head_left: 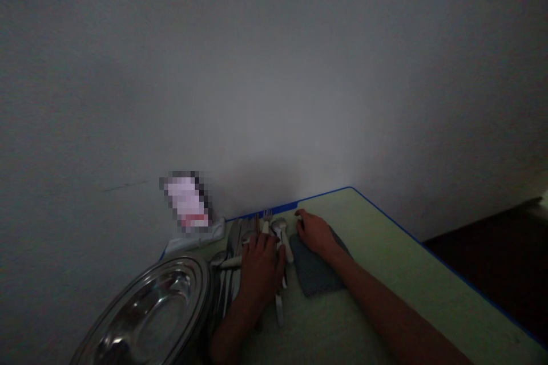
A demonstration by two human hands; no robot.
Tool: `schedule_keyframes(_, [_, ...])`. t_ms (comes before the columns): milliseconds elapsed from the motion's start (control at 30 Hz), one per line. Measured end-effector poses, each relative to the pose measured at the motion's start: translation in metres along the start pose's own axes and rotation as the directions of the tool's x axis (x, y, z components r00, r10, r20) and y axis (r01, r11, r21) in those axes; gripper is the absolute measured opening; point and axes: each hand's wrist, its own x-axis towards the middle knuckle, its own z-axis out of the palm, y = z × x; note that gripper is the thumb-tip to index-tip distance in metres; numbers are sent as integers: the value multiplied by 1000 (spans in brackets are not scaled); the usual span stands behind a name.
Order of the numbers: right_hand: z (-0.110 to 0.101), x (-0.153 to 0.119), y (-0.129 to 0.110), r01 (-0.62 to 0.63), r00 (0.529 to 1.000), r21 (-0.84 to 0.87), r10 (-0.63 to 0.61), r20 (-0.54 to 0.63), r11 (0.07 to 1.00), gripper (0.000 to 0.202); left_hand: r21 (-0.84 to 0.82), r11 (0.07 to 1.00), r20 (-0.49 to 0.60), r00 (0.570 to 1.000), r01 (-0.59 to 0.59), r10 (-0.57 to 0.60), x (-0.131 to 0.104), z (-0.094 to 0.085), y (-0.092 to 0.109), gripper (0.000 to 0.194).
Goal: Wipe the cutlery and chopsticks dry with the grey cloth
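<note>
Forks, spoons and other cutlery (279, 227) lie in a loose row on the pale green table (377, 234). Over the middle of the row is my left hand (263, 259), palm down with its fingers spread; it hides the handles beneath it. My right hand (314, 231) rests at the upper edge of a folded dark grey cloth (314, 274), its fingers bent; what they hold, if anything, is hidden. The cloth lies right of the cutlery.
Shiny round metal dishes (158, 308) stand at the lower left. Behind them a pixelated upright panel (188, 199) leans near the wall, by a white wrapped item (194, 239). The table has a blue edge and meets the grey wall (274, 80).
</note>
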Motion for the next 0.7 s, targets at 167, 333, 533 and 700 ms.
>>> schedule_keyframes(167, [2,14,8,-17,999,-3,17,28,1000,30,38,998,118,992,39,-44,7,-1,13,34])
schedule_keyframes(333, [4,12,12,96,990,41,-99,98,995,27,115,983,275,947,142,-169,16,-16,19,26])
schedule_keyframes(533, [3,6,14,84,985,66,-93,145,994,34,159,957,416,863,242,-287,30,-19,29,34])
schedule_keyframes(700, [-1,2,10,90,984,32,-94,153,995,37,203,928,464,804,312,-372,20,-20,24,25])
